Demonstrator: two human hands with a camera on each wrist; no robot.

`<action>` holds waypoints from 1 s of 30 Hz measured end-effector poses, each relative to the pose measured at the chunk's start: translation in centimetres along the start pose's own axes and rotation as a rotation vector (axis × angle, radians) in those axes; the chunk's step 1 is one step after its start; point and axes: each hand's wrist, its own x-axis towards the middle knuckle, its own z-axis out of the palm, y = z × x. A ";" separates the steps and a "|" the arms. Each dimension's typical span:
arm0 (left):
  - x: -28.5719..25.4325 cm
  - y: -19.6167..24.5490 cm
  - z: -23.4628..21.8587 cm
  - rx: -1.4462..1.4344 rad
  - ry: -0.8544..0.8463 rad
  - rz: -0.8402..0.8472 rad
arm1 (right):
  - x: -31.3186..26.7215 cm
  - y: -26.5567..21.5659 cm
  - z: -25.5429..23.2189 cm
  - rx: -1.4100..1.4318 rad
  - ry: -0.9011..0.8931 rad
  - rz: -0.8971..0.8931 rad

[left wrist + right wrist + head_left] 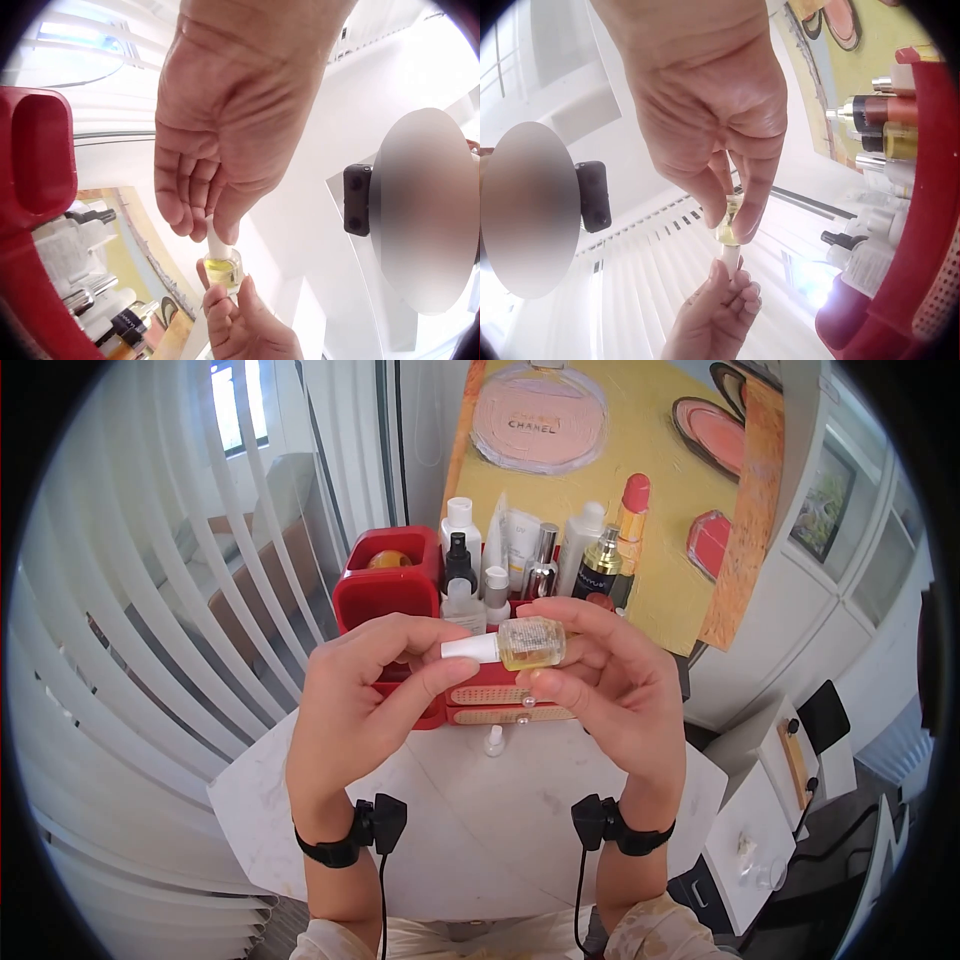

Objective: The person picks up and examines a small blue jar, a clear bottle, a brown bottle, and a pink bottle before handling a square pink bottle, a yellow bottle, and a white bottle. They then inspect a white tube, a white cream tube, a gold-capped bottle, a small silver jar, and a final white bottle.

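Observation:
A small clear glass bottle of yellow liquid, with a printed label and a tall white cap, lies sideways in the air in front of the red organizer. My left hand pinches the cap between thumb and fingers. From the other side my right hand holds the glass body by its base, thumb below and fingers above. In the left wrist view the yellow liquid shows through the glass between both hands. The cap sits against the bottle's neck.
Several cosmetic bottles and tubes, among them a white tube and a gold-topped dark bottle, stand in the organizer. A tiny white-capped bottle stands on the marbled table. Behind leans a yellow painted board; blinds hang left.

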 end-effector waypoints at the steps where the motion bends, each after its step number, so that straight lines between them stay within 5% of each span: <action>1: 0.0 0.0 0.0 -0.001 0.000 -0.028 | 0.0 0.0 -0.1 -0.018 -0.007 0.008; 8: -0.1 1.5 0.2 0.277 0.088 0.140 | -0.5 -1.2 -1.0 -0.195 0.061 0.017; 11: -1.1 3.1 1.9 0.236 0.076 0.454 | -0.9 -1.2 -2.5 -0.223 0.155 -0.073; 15: -5.8 7.6 5.1 0.049 -0.234 0.643 | -1.3 -1.5 -3.1 -0.332 0.281 -0.143; 17: -7.9 8.0 6.7 0.011 -0.114 0.781 | -1.4 -1.3 -3.2 -0.401 0.333 -0.149; 30: -7.8 8.5 5.1 0.013 -0.141 0.936 | -1.2 -1.8 -1.9 -0.254 0.258 -0.065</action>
